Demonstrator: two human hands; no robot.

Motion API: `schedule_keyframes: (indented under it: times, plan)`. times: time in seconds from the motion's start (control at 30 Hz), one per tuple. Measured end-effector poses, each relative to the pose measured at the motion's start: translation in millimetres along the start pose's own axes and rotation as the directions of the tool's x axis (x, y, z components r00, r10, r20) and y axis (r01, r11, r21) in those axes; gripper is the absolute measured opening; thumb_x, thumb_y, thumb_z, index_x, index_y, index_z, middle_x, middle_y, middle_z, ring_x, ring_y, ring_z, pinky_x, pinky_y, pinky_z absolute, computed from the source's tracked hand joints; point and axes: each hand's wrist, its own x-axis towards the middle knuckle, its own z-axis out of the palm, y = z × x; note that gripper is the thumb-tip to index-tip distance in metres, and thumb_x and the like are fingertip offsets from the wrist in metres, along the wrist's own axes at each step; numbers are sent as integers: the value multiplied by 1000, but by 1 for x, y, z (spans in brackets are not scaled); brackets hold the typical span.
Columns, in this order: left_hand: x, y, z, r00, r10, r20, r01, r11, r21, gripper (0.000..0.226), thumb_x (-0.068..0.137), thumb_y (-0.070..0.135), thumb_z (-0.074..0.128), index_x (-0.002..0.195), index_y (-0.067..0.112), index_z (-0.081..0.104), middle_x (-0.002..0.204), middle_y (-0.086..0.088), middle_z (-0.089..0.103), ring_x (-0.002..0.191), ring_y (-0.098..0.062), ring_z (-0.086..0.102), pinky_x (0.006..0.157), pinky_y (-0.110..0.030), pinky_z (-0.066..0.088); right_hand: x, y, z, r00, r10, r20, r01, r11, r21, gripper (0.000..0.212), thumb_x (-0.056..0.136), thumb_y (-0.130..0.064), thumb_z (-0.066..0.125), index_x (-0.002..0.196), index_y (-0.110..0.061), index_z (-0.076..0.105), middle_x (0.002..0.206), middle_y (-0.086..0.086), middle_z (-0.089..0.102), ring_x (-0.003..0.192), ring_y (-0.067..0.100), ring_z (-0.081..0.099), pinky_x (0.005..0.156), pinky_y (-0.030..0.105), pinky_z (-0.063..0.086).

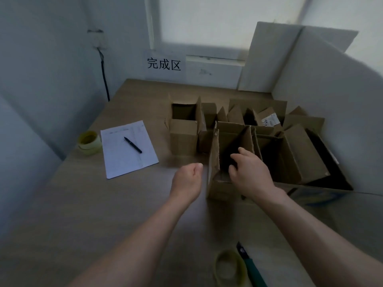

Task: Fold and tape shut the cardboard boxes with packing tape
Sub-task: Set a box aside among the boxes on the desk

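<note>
Fingers [235, 162] of the right hand [249, 172] curl down into the nearest open cardboard box [217, 183], seemingly gripping its near flap; the left hand [186, 181] hovers just beside that box, fingers curled, holding nothing; the box stands upright on the worktop [103, 204], flaps raised, its inside dark, contents impossible to tell; behind it cluster more open boxes [184, 125]; to the right a large carton [323, 189] holds further brown boxes; a tape roll [229, 268] lies near the front edge.
</note>
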Motion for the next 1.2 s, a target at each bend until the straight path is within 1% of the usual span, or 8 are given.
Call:
schedule_keyframes:
  times: [0.13,0.2,0.27,0.37,0.63,0.83,0.97,1.2]
  plan:
    - [-39,-17,-29,993,115,-11,-113,984,137,36,103,33,37,79,19,59,84,-4,63,75,-18,53,62,-31,39,-27,-30,0,989,-148,-4,148,989,18,21,94,-25,58,111,-19,69,119,2,63,114,21,58,93,32,49]
    - [-57,-28,-45,986,163,-36,-149,956,253,33,103,31,39,106,11,66,107,-8,66,95,-24,58,79,-36,46,-39,-49,5,979,-205,6,205,979,4,26,93,-26,60,117,-20,68,126,2,62,121,20,57,96,33,48]
    - [-77,-40,-64,981,184,-68,-151,928,340,32,102,31,40,109,11,64,111,-8,65,100,-27,58,80,-38,46,-50,-71,11,970,-244,17,245,969,-27,35,92,-28,64,126,-20,64,135,2,60,127,20,54,100,36,47]
    - [-107,-59,-94,979,168,-115,-100,889,447,28,100,35,40,105,17,61,109,-3,63,99,-27,58,74,-34,43,-63,-103,21,952,-301,60,304,951,-60,40,91,-35,65,129,-23,62,137,-1,59,126,18,56,97,36,49]
    - [-219,-101,-174,947,-11,-322,236,705,669,40,98,46,39,118,18,59,126,-3,59,116,-26,52,94,-38,44,-108,-184,38,795,-575,195,584,811,11,36,90,-39,57,116,-15,63,122,2,62,104,21,60,81,39,54]
    - [-338,-117,-193,849,-176,-498,491,613,619,43,97,48,38,122,19,58,129,-2,55,121,-25,50,96,-38,44,-173,-231,44,605,-758,242,744,647,164,33,90,-34,58,113,-11,63,121,5,63,99,25,61,74,35,49]
    - [-428,-127,-190,747,-284,-601,642,546,539,44,97,49,39,124,20,58,130,0,57,121,-23,50,96,-39,45,-238,-267,49,466,-838,283,782,540,310,32,92,-34,55,118,-15,59,143,3,53,91,27,66,77,41,55]
    - [-576,-152,-183,546,-400,-736,816,455,358,46,98,49,39,130,20,54,136,1,53,127,-22,45,99,-41,44,-354,-318,53,231,-923,308,869,338,362,39,93,-37,53,125,-14,58,137,5,55,107,29,61,82,42,53]
